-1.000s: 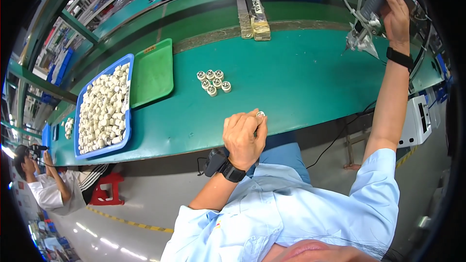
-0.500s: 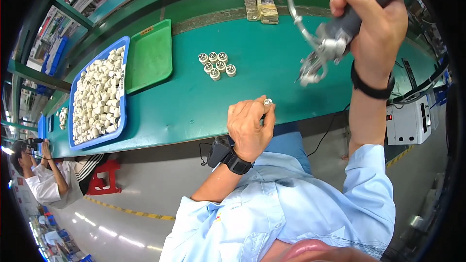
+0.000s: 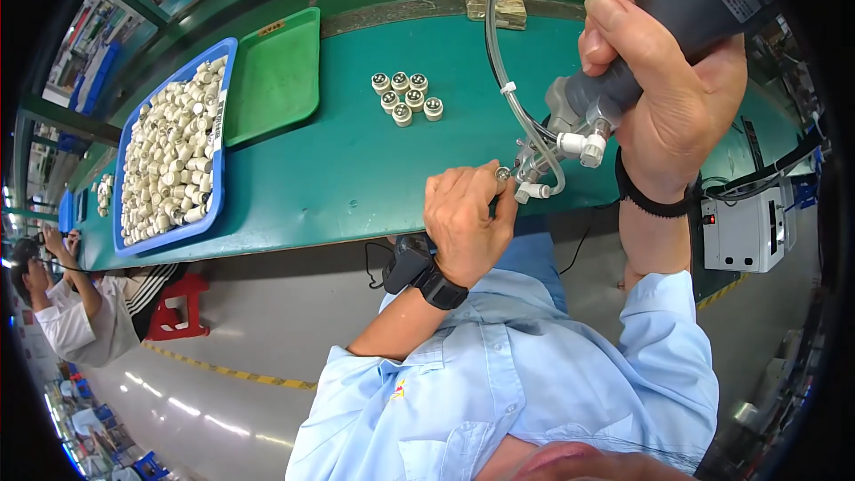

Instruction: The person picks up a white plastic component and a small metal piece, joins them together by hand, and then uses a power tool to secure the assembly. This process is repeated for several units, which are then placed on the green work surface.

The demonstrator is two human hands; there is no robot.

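Observation:
My left hand [image 3: 468,224] is closed around a small round part with a silvery top [image 3: 503,173], held just over the front edge of the green bench. Most of the part is hidden by the fingers. Gripped in my right hand [image 3: 681,93] is a dark grey powered screwdriver [image 3: 614,80] with metal and white fittings at its nose and a clear hose [image 3: 492,44]. The screwdriver's tip meets or nearly meets the top of the part; contact is hard to make out. Several cream cylinders with silvery tops [image 3: 403,114] stand grouped on the bench beyond my left hand.
A blue tray [image 3: 227,147] heaped with cream cylinders lies on the left, beside a green tray [image 3: 294,80]. Wrapped bars [image 3: 499,9] rest at the back. A white box-shaped machine [image 3: 739,236] stands at right. Another person [image 3: 89,307] sits far left near a red stool [image 3: 180,307].
My right hand has brought the screwdriver down and left, so its nose now reaches the part in my left hand. The left hand keeps its hold, nearly in place. The view has shifted slightly.

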